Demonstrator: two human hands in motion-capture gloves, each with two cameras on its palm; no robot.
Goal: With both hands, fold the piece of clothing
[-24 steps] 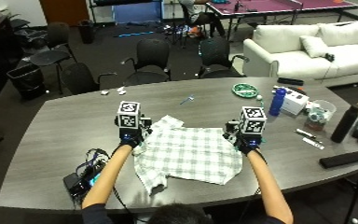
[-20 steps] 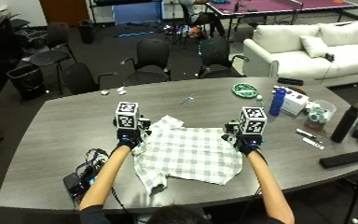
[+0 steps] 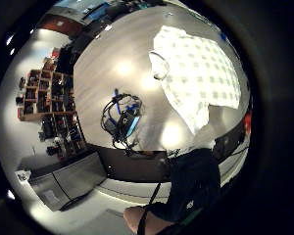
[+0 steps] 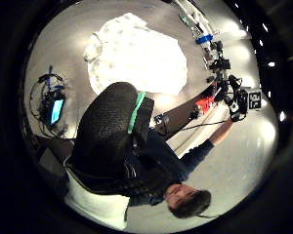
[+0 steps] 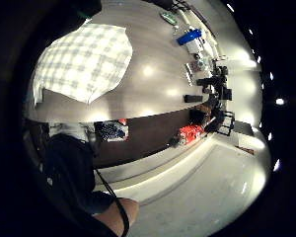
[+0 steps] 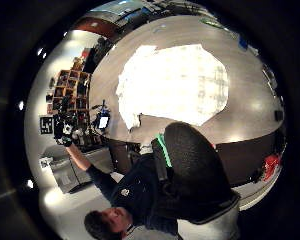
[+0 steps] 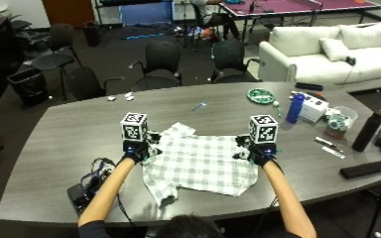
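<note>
A white and grey-green checked shirt (image 7: 197, 163) lies spread flat on the grey table (image 7: 72, 129), one sleeve sticking out at its near left corner. My left hand (image 7: 135, 151) hovers at the shirt's left edge and my right hand (image 7: 257, 154) at its right edge. Both palm cameras look down on the whole shirt (image 4: 136, 53) (image 6: 175, 82) from some way above it, with no cloth between the fingers. The left little finger side view shows the shirt (image 3: 196, 73) beside a tangle of cables. The right little finger side view shows the shirt (image 5: 79, 61) near the table's front edge.
A black device with cables (image 7: 85, 191) lies at the table's front left. On the right stand a blue bottle (image 7: 296, 108), a white box (image 7: 313, 105), a black bottle (image 7: 366, 131) and a flat black case (image 7: 365, 169). A green dish (image 7: 262, 95) sits further back.
</note>
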